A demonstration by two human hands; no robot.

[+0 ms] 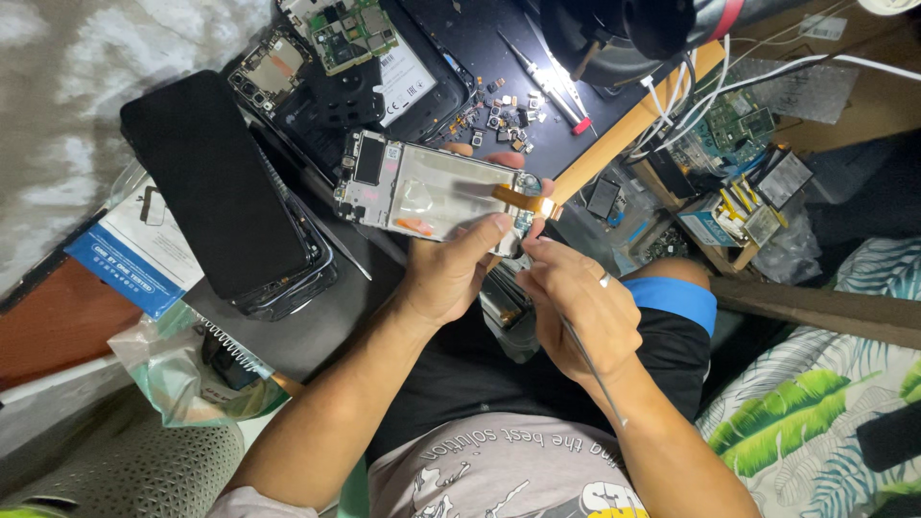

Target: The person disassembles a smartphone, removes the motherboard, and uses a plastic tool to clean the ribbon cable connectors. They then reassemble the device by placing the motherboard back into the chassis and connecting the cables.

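While the left hand (451, 273) pinches the opened phone frame (427, 197) between thumb and fingers at its right end, it holds the frame up over the worktop (326, 326), inner side facing the camera. An orange flex cable (523, 200) curls off the frame's right end, just above the fingertips. The right hand (576, 302) sits just beside the left, its grip pressed together on a thin metal tool (590, 369) whose shaft runs back along the wrist; the working tip is hidden behind the fingers near the frame's lower right corner. Left of the frame a black phone (216, 187) lies face down on the worktop. Behind it rest a green circuit board (347, 31) and a scatter of small parts (499, 113), with tweezers (542, 77) beside them.
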